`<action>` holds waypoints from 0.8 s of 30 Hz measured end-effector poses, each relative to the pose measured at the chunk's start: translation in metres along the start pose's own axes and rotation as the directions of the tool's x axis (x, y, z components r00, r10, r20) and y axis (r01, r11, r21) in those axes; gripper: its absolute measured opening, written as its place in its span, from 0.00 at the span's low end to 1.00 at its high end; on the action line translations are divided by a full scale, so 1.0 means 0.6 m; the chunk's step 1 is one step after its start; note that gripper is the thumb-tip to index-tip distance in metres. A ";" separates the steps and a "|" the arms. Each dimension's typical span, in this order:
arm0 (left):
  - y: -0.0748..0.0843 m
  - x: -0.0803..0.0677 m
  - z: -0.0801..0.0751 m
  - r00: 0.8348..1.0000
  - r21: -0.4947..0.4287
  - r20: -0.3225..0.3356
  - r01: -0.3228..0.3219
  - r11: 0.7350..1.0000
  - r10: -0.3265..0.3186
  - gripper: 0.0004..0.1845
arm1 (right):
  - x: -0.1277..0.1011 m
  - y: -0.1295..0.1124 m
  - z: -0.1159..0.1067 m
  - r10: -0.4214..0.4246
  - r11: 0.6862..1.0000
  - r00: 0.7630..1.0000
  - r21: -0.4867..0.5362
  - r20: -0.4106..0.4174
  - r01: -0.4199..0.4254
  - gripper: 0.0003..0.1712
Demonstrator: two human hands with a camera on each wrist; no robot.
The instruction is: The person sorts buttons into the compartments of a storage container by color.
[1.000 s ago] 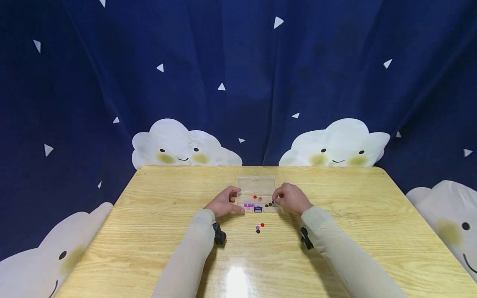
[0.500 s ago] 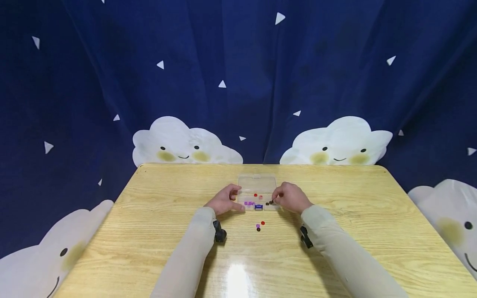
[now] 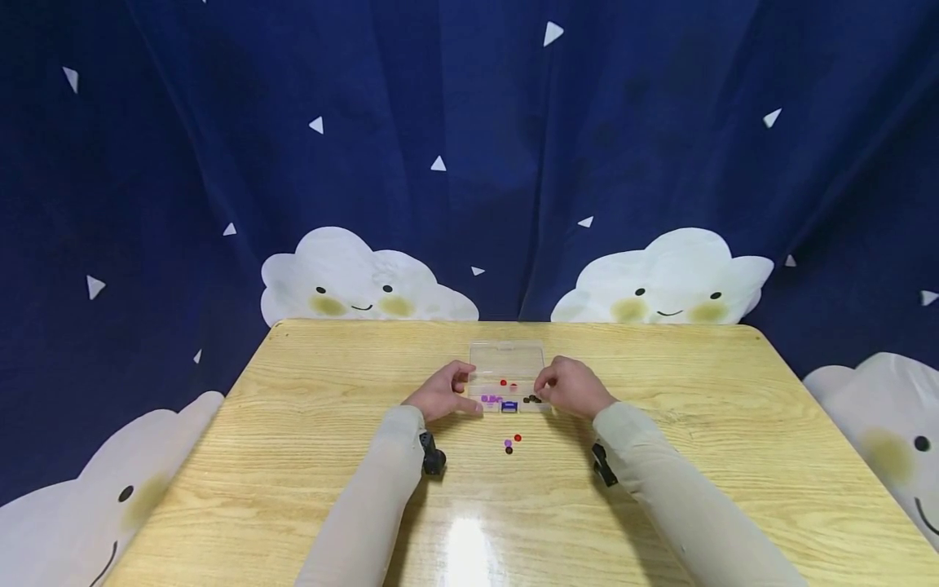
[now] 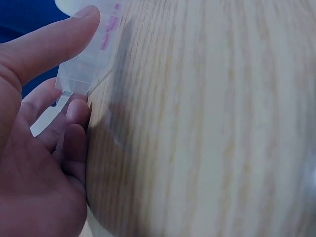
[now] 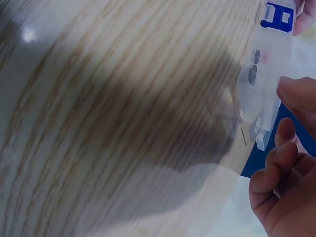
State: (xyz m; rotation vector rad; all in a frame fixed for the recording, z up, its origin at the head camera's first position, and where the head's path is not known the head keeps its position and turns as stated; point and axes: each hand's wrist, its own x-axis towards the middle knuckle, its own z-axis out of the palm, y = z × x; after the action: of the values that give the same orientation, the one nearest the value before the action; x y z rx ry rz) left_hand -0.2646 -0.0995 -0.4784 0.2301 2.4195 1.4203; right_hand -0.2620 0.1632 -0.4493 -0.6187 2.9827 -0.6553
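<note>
A small clear plastic box (image 3: 506, 390) with its lid laid back sits mid-table. Its compartments hold purple beads (image 3: 490, 399), red beads (image 3: 503, 382) and dark beads (image 3: 532, 399), and it carries a blue label (image 5: 278, 15). My left hand (image 3: 440, 396) grips the box's left end (image 4: 86, 66), thumb (image 4: 59, 39) on top and fingers (image 4: 74, 118) curled by its corner. My right hand (image 3: 569, 389) sits at the right end, thumb (image 5: 296, 94) against the box edge (image 5: 269, 98) and fingers (image 5: 279, 163) loosely curled, holding nothing that I can see. Two dark beads (image 5: 254, 69) lie in the end compartment.
Three loose beads lie on the wooden table (image 3: 293, 456) just in front of the box: purple (image 3: 508, 443), red (image 3: 517, 438) and black (image 3: 509, 450). A dark blue curtain with white clouds (image 3: 367, 285) hangs behind the table's far edge.
The right hand's fingertips stayed over the right compartment and shifted slightly. The left hand keeps its hold. The loose beads have not moved.
</note>
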 end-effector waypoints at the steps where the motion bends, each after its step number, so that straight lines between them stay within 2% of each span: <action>1: 0.000 0.000 0.000 1.000 -0.001 -0.002 0.003 1.000 -0.003 0.40 | 0.000 0.000 0.000 -0.001 1.000 1.000 -0.001 -0.002 0.001 0.05; 10: 0.000 -0.005 0.000 1.000 -0.015 0.012 0.010 1.000 -0.010 0.40 | -0.002 -0.001 -0.005 -0.033 0.999 0.999 -0.008 -0.018 0.033 0.05; 24: 0.002 -0.004 -0.002 1.000 -0.007 0.010 0.003 1.000 -0.003 0.41 | -0.009 -0.013 -0.008 -0.047 0.998 0.999 -0.039 0.020 0.048 0.03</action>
State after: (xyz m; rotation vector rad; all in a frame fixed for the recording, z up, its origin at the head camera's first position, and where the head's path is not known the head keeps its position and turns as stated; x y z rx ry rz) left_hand -0.2627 -0.1004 -0.4762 0.2309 2.4053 1.4222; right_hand -0.2546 0.1605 -0.4419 -0.6964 2.9787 -0.5918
